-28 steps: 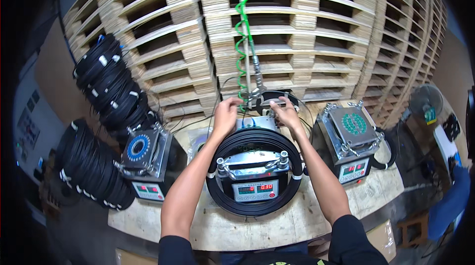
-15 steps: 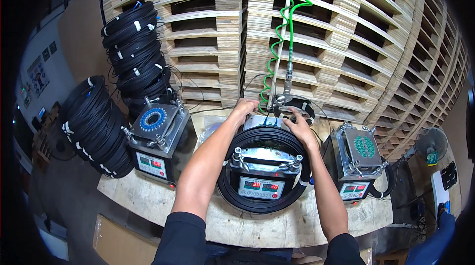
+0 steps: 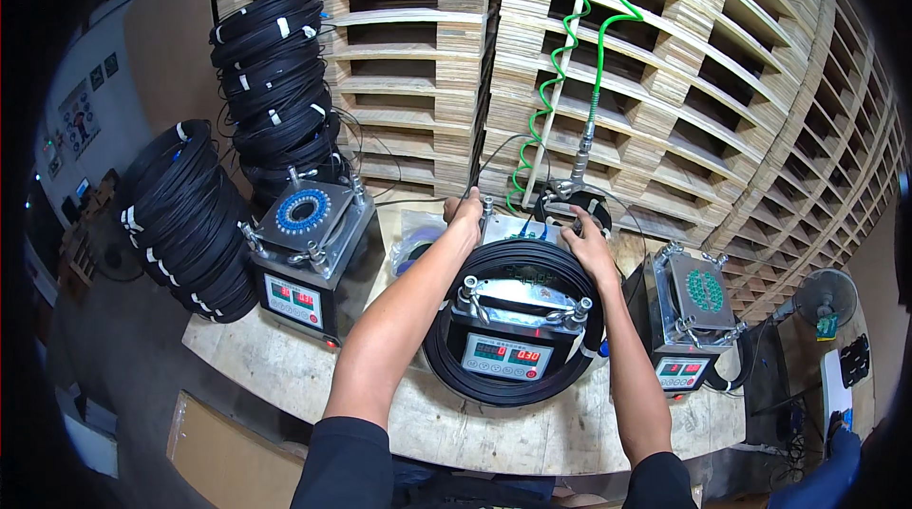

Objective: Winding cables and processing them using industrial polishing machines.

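Note:
A black cable coil (image 3: 446, 357) is looped around the middle metal box machine (image 3: 514, 324), which has a red digit display on its front. My left hand (image 3: 466, 212) rests on the coil's far left edge, at the back of the machine. My right hand (image 3: 589, 248) presses on the coil's far right side, fingers curled over the cable. Just behind my hands a green spiral air hose (image 3: 597, 62) hangs down to a metal fitting (image 3: 576, 172).
A second box machine (image 3: 306, 248) with a blue ringed top stands left, a third (image 3: 692, 314) with a green top stands right, all on a plywood bench (image 3: 285, 385). Stacks of black cable coils (image 3: 271, 81) lie left. Wooden pallets (image 3: 703, 81) rise behind. A small fan (image 3: 825, 298) sits far right.
The view has swung left and drawn closer to the bench. Both hands have stayed on the far side of the coil around the middle machine.

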`<state>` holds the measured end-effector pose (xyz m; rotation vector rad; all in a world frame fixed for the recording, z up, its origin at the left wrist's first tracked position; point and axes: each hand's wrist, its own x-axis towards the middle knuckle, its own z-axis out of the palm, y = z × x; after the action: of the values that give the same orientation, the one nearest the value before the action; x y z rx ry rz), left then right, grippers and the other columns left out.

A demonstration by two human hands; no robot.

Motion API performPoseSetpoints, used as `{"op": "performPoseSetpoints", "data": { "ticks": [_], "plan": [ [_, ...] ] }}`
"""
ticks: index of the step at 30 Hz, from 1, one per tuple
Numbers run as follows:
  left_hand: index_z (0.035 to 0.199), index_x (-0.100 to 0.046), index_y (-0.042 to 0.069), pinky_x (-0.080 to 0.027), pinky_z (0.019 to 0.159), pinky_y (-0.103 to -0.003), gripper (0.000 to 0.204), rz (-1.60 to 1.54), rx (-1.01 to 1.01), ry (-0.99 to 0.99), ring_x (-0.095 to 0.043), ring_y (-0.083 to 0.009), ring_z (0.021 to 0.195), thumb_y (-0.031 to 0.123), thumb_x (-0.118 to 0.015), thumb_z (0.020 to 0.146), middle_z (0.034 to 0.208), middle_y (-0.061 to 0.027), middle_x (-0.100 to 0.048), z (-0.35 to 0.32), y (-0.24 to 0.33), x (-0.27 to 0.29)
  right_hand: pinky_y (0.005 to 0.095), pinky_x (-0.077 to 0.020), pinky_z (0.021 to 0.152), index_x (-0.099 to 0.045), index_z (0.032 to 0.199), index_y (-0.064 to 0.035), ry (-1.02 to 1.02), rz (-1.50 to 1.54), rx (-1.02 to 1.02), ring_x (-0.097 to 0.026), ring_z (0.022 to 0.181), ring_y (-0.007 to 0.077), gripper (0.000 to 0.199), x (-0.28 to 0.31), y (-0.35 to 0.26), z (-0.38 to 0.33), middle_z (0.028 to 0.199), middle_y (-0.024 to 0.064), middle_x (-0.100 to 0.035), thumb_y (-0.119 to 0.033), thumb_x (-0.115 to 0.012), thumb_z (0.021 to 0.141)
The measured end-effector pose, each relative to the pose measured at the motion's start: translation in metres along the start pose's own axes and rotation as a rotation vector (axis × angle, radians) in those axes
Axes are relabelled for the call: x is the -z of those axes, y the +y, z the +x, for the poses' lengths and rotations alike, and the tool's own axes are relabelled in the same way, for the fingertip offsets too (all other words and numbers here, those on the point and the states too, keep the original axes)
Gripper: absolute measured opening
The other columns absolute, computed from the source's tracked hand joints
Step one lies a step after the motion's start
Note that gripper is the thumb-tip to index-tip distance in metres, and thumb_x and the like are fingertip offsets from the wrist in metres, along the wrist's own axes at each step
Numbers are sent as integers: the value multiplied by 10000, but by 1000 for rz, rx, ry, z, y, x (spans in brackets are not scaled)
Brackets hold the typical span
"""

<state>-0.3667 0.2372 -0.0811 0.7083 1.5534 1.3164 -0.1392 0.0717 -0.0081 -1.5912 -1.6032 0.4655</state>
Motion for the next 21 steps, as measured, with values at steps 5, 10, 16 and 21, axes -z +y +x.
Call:
{"op": "performPoseSetpoints", "data": {
  "ticks": [5, 10, 16, 21],
  "plan": [
    [944, -694, 2, -501, 613, -352, 264, -6, 18, 35, -627, -166, 653, 264, -719, 923, 807, -99, -705, -34, 6, -17, 358, -381, 1091, -491, 1411, -32, 11, 20, -19, -525, 1293, 315, 581, 10, 8, -7, 1381, 216, -559, -256, -624, 891],
    [1184, -620, 51, -541, 646, -381, 264, -38, -72, -173, -693, -222, 694, 202, -522, 991, 963, -162, -701, -54, 29, -5, 360, -411, 1045, -500, 1405, -54, 2, -5, -48, -561, 1240, 305, 559, 4, 12, -1, 1333, 218, -591, -282, -622, 910],
    [1370, -431, 75, -577, 638, -431, 374, -203, -2, -436, -732, -294, 736, 225, -387, 1030, 1058, -198, -658, -59, 30, -8, 362, -434, 1011, -508, 1400, -62, 56, -55, 12, -594, 1177, 286, 547, 4, 28, 0, 1288, 219, -615, -288, -620, 915],
    [1252, -471, 1, -571, 790, -469, 462, 96, -80, 103, -705, -398, 918, 350, -593, 975, 1149, -284, -642, -38, 16, -8, 348, -495, 844, -530, 1378, -48, 87, -78, 57, -635, 868, 231, 522, -3, 21, 7, 1052, 182, -679, -251, -617, 906]
  ]
}}
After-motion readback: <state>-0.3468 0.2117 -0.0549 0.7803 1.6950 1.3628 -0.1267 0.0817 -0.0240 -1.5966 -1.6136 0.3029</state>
